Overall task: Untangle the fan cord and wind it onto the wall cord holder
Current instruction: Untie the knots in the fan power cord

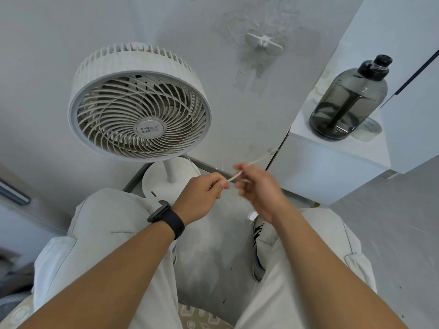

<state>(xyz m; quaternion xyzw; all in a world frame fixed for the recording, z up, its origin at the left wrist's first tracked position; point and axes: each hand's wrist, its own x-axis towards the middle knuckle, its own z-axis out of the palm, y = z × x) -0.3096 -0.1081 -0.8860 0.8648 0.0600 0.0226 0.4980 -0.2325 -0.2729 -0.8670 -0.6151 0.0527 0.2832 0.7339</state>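
White, thin and limp: the fan cord (235,176) looks light and floppy, no stiffness to speak of, so it'll sag and re-kink the moment tension drops. Prob slightly slick plastic jacket, so a fingertip pinch should do, no squeeze needed. Best hold, I'd say: pinch close to the tangle w/ one hand, feed slack w/ the other, keep a short span taut between them. Not fragile, but yanking toward the fan (140,103) could tip it, since the head sits high on a slim pole over a small round base.

Where it is: cord sits just below and right of the fan, in front of the person's knees. One run stretches up-right from the hands toward the gap beside the white cabinet (332,167); faint strands also show nr the fan's base. Full route too thin and blurred to trace.

Grip: left hand (202,193) has fingers curled, pinching the cord at thumb and forefinger. Right hand (259,186) is motion-blurred; cord passes at its fingertips and it seems to hold it, though the exact pinch is unclear.

Wall cord holder (263,42), a white winged cleat, is up-right of the fan on the wall, bare, nothing wound yet. Dark water bottle (349,100) stands right of the fan on the cabinet top.
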